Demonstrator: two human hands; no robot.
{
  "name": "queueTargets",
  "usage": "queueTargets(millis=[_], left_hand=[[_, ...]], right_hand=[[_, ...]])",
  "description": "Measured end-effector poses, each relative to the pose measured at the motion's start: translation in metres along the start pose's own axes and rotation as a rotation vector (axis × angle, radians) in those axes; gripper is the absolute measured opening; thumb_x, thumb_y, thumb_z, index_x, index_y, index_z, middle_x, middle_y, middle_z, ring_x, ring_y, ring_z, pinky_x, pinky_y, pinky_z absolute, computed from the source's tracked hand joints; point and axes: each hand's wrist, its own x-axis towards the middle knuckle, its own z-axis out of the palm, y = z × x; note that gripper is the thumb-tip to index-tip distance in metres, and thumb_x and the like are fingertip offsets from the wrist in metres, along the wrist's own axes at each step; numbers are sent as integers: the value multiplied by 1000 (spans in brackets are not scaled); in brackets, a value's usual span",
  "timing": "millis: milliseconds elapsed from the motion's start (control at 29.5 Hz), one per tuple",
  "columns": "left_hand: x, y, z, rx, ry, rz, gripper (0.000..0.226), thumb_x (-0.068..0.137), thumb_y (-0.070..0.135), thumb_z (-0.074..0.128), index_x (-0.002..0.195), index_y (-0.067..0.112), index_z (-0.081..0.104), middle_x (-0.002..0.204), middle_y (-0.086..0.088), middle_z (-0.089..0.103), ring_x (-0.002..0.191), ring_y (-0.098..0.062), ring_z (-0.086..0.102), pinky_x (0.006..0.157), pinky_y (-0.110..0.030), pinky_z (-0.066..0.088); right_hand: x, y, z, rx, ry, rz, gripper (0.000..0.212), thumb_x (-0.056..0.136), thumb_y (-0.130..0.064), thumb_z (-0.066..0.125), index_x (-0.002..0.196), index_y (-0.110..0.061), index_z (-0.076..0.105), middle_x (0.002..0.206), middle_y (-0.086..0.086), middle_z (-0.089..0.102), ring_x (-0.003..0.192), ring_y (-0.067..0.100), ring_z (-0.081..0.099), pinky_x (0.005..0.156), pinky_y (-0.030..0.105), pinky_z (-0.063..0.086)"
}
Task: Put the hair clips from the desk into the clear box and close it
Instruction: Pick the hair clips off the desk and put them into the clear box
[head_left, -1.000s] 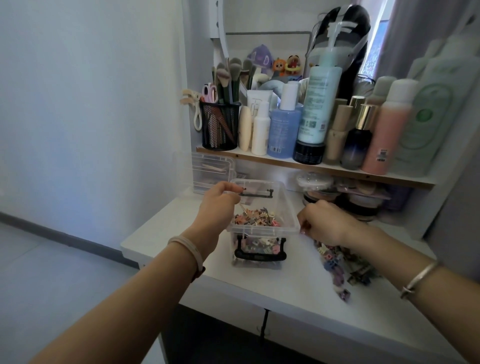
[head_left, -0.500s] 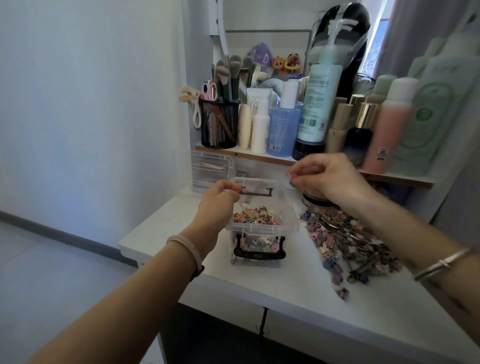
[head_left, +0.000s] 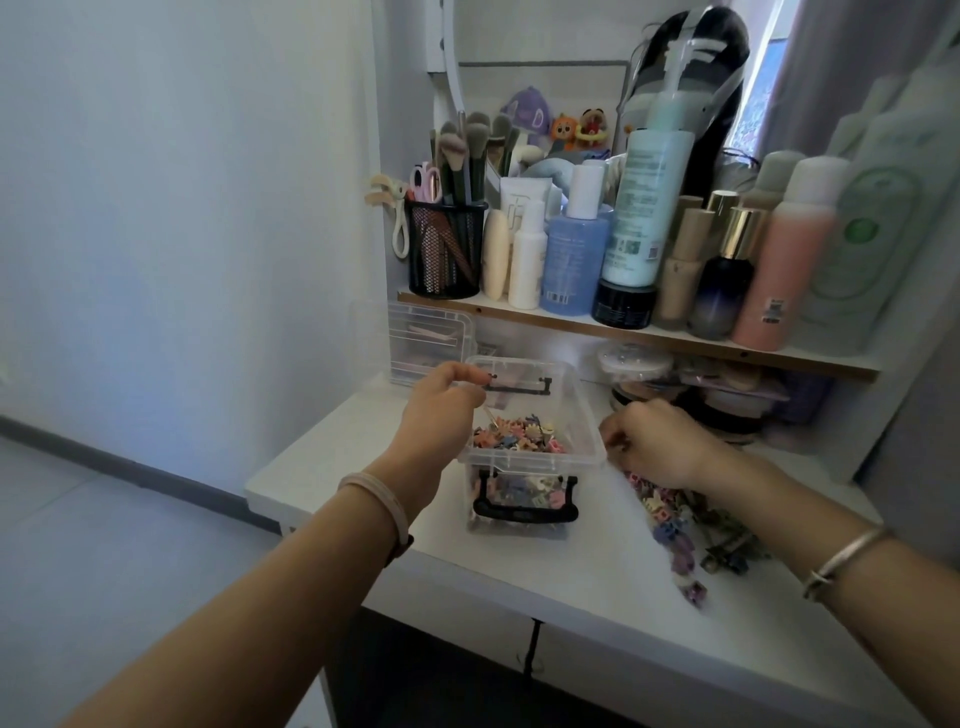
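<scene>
1. Loading underway: left hand (head_left: 441, 410) steadies the clear box (head_left: 535, 458), fingers curled over its left rim.
2. Right hand (head_left: 660, 441) is down on the hair clips (head_left: 670, 525) piled on the tabletop (head_left: 571, 587) right of the box. Fingers curled; can't tell whether they're pinching one.
3. Next: pinch a clip, lift, drop it in. Closing comes later.

Left hand (head_left: 441, 410), right hand (head_left: 660, 441): seemingly curled.

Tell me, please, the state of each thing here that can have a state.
Clear box, open, no lid on it, partly filled.
Boxed hair clips, a loose heap inside the box.
Loose hair clips, a pile on the desk, right of the box.
Left hand, holds the box's left rim.
Right hand, fingers curled at the loose pile; grip unclear.
</scene>
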Motion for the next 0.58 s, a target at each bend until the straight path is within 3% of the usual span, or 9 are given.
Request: queueTargets(millis=[203, 271, 372, 440, 474, 576], left_hand=[[0, -1, 0, 7, 4, 10, 17, 93, 8, 41, 96, 17, 55, 82, 4, 50, 64, -13, 41, 56, -23, 34], [-1, 0, 0, 8, 1, 10, 17, 93, 8, 41, 96, 18, 55, 85, 3, 51, 65, -12, 42, 56, -23, 34], [0, -1, -1, 0, 2, 7, 18, 93, 8, 41, 93, 19, 55, 85, 2, 52, 66, -13, 42, 56, -24, 35], [0, -2, -1, -2, 0, 2, 18, 93, 8, 40, 93, 19, 55, 84, 2, 51, 65, -13, 42, 56, -23, 35], [0, -2, -1, -2, -4, 0, 18, 93, 8, 40, 93, 19, 55, 84, 1, 51, 65, -13, 42, 56, -24, 35], [0, -1, -1, 1, -13, 3, 21, 93, 8, 41, 86, 22, 55, 84, -1, 51, 64, -13, 42, 55, -23, 35]], right_hand=[[6, -6, 4, -16, 25, -35, 24, 87, -6, 54, 100, -15, 71, 102, 1, 70, 100, 16, 61, 72, 17, 36], [6, -9, -4, 110, 154, -6, 22, 88, -6, 56, 103, -13, 70, 102, 2, 69, 94, 14, 61, 76, 17, 38], [3, -21, -31, 504, 439, 5, 19, 84, -10, 65, 102, -15, 70, 92, -3, 66, 83, 7, 56, 72, 13, 42], [-3, -32, -48, 727, 426, -97, 17, 81, -13, 68, 97, -19, 69, 85, -9, 66, 78, 2, 59, 67, 6, 46], [-4, -37, -53, 748, 374, -137, 17, 81, -16, 68, 97, -20, 70, 86, -12, 66, 80, -1, 60, 71, 6, 47], [-3, -31, -55, 609, 321, -100, 20, 84, -18, 65, 104, -19, 70, 97, -8, 65, 92, 4, 60, 83, 18, 46]])
